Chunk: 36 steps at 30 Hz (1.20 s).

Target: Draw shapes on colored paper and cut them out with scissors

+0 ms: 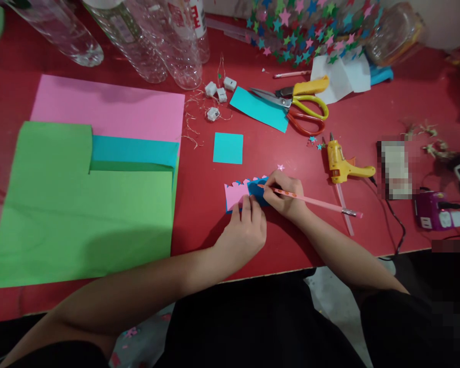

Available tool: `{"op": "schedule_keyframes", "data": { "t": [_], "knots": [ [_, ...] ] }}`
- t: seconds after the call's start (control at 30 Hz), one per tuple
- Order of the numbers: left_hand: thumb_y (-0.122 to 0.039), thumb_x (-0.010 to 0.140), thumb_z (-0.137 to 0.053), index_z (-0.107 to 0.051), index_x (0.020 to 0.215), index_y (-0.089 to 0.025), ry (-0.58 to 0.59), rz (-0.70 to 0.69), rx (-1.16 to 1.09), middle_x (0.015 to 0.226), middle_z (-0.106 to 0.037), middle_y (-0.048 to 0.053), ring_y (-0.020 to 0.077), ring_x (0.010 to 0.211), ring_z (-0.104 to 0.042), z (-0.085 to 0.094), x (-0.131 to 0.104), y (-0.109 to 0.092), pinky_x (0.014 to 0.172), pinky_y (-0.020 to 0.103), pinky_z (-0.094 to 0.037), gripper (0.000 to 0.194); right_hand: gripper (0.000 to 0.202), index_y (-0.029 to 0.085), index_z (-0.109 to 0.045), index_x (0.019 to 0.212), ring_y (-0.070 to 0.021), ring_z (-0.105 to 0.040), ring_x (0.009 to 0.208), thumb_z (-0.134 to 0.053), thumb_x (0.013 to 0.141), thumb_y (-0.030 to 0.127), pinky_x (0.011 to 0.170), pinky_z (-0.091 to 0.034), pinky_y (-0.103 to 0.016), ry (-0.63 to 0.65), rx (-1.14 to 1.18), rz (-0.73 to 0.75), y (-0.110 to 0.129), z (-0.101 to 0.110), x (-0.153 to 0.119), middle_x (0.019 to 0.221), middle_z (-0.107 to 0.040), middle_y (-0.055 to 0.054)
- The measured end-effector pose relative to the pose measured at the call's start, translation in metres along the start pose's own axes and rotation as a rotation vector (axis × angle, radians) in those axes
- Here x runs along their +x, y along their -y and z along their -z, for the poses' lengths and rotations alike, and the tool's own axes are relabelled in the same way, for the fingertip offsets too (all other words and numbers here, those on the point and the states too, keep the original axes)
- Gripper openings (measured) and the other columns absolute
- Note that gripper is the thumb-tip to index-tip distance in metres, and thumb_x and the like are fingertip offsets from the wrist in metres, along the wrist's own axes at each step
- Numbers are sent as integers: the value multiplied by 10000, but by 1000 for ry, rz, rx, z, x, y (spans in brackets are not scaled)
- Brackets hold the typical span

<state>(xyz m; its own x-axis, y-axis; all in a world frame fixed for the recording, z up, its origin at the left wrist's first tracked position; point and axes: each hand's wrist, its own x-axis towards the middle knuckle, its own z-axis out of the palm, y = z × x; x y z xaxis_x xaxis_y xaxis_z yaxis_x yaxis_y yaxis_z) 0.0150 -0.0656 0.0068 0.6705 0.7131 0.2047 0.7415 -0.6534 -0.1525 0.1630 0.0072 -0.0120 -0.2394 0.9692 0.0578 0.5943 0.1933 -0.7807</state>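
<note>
Near the front edge of the red table (199, 214), the left hand (242, 232) presses its slightly spread fingers on a small pink paper (235, 194) with a notched upper edge, beside blue paper (255, 190). The right hand (287, 198) pinches a pink pencil (322, 203), its tip at the blue paper, while a turquoise square (228, 148) lies just beyond.

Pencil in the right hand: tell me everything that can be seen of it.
The pencil is slim and pink, with orange spots near the fingers, a silvery, metal-looking band and a pink eraser. The right hand grips it near its sharpened end. It slants, its point leftward at the blue paper, its eraser end jutting right beyond the hand. Whether the point touches the paper, I cannot tell.
</note>
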Motion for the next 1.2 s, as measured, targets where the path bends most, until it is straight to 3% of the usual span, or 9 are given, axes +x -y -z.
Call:
{"op": "schedule_keyframes", "data": {
  "t": [0.37, 0.83, 0.93, 1.1, 1.2],
  "knots": [
    [-42, 859, -409, -662, 1037, 68, 35, -5, -23, 1115, -653, 312, 387, 1051, -655, 1, 1, 0, 783, 431, -588, 328, 132, 200, -461, 640, -71, -435, 477, -515, 760, 183, 493, -355, -191, 1, -8, 200, -10, -3, -3, 534, -508, 45],
    [-27, 862, -375, -633, 1090, 94, 21, -8, -17, 1122, -641, 330, 407, 1074, -638, -1, 1, 0, 775, 439, -587, 364, 175, 194, -476, 621, -77, -413, 506, -495, 791, 159, 530, -345, -221, 43, -65, 306, -9, -6, -2, 559, -519, 29],
    [-31, 863, -375, -645, 1077, 82, 21, -11, -3, 1119, -648, 317, 395, 1065, -646, 0, 1, 0, 780, 432, -587, 362, 146, 195, -493, 637, -80, -439, 510, -523, 779, 179, 522, -357, -223, 72, 14, 225, -7, -3, -2, 560, -524, 29],
    [-32, 853, -389, -654, 1095, 55, 48, -28, 36, 1131, -661, 280, 360, 1039, -665, 2, 1, 2, 784, 405, -590, 369, 157, 214, -473, 746, -81, -486, 435, -494, 869, 309, 427, -375, -201, -21, 466, -179, -7, 10, 6, 565, -575, 38],
    [-41, 852, -401, -650, 1102, 61, 54, -21, 28, 1139, -654, 288, 362, 1052, -658, 2, 0, 3, 791, 403, -589, 368, 223, 221, -455, 763, -85, -475, 392, -438, 914, 385, 394, -364, -202, -14, 581, -254, -5, 20, 9, 534, -568, 46]
  ]
}}
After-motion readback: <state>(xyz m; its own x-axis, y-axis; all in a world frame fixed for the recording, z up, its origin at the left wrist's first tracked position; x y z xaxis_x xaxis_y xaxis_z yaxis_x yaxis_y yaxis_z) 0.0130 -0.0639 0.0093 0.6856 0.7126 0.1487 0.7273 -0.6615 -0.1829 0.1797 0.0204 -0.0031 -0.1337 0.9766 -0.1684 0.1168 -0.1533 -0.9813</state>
